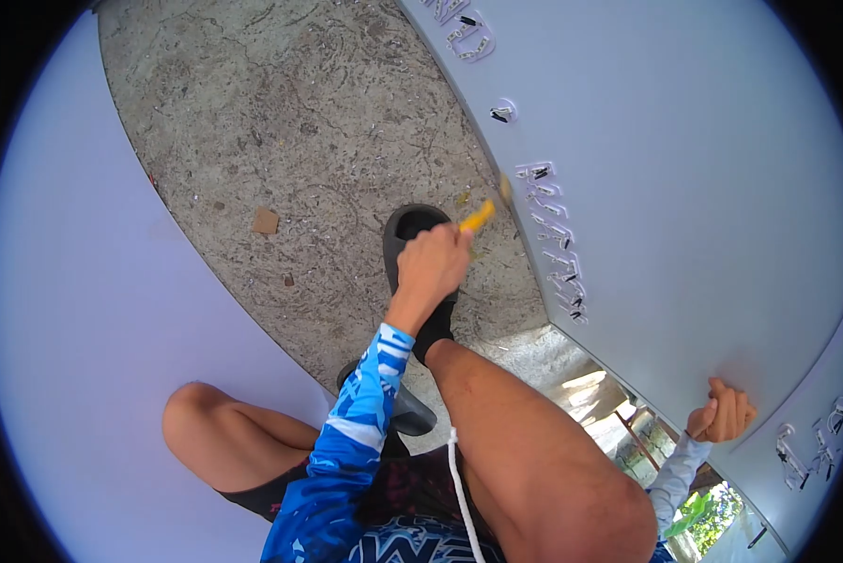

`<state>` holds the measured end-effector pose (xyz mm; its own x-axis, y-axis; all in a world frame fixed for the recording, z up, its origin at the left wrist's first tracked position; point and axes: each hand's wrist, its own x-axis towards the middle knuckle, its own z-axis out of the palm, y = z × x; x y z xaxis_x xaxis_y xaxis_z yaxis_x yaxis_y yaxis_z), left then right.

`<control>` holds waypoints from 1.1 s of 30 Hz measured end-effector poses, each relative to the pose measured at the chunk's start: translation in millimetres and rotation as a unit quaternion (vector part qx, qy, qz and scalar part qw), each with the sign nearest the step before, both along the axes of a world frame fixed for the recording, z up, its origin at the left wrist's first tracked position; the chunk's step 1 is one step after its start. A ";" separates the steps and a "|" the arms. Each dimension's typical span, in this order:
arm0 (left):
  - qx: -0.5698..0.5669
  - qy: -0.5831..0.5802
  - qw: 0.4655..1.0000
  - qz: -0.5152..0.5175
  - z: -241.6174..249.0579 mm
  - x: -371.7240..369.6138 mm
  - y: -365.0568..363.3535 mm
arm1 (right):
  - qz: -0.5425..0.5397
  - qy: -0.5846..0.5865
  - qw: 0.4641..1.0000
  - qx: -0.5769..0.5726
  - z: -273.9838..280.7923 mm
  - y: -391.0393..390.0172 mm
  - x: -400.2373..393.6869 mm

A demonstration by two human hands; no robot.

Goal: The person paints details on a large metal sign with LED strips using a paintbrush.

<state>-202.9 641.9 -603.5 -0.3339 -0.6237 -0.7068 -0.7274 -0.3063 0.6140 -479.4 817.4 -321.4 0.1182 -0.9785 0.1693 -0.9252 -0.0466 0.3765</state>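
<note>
My left hand (pixel 433 265), in a blue and white patterned sleeve, is closed around a yellow-handled tool (pixel 478 217). Its far end is blurred, with a tan patch by the edge of a large pale panel (pixel 703 206). Raised letter shapes (pixel 551 239) with pale lilac outlines and small black pieces run along that panel edge, just right of the tool. My right hand (pixel 722 413) lies against the panel's lower part with its fingers curled in; what they hold, if anything, is hidden. More letter shapes (pixel 806 446) are to its right.
A second pale surface (pixel 84 281) fills the left side. Between the two lies rough concrete floor (pixel 281 113) with a small brown square piece (pixel 266 220). My foot in a dark slipper (pixel 393 239) stands beneath my left hand. Green leaves (pixel 708 521) show past the panel at lower right.
</note>
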 end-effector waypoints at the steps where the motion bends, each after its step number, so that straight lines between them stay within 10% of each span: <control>1: 0.038 0.007 0.996 -0.082 1.7 1.8 6.1 | -0.001 -0.001 1.000 0.000 0.8 -0.2 -0.6; 6: 0.085 0.021 0.987 -0.135 -1.7 -0.1 1.7 | 0.005 0.007 1.000 -0.015 -0.5 8.4 -10.2; 13: -0.184 0.011 0.903 0.387 -2.6 12.7 -117.9 | 0.020 0.002 1.000 -0.011 -1.3 -1.2 -1.1; 24: -0.044 0.039 0.986 -0.156 -10.1 11.5 -76.7 | -0.037 0.023 0.999 0.009 2.1 0.7 0.7; 27: -0.060 -0.020 0.997 -0.042 -7.6 4.1 -107.5 | -0.045 0.022 0.999 0.019 4.0 2.7 0.8; 29: -0.142 -0.008 0.962 0.234 4.4 3.5 -144.9 | -0.058 0.011 0.998 0.018 4.6 0.3 4.5; 33: -0.204 0.007 0.911 0.359 -6.5 14.8 -199.2 | -0.059 -0.125 0.990 -0.004 -3.5 -19.3 14.1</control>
<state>-188.0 442.7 -610.0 0.2571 -0.8943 -0.3663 -0.4206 -0.4448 0.7907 -465.2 798.1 -324.9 -0.0435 -0.9814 0.1872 -0.9884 0.0696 0.1348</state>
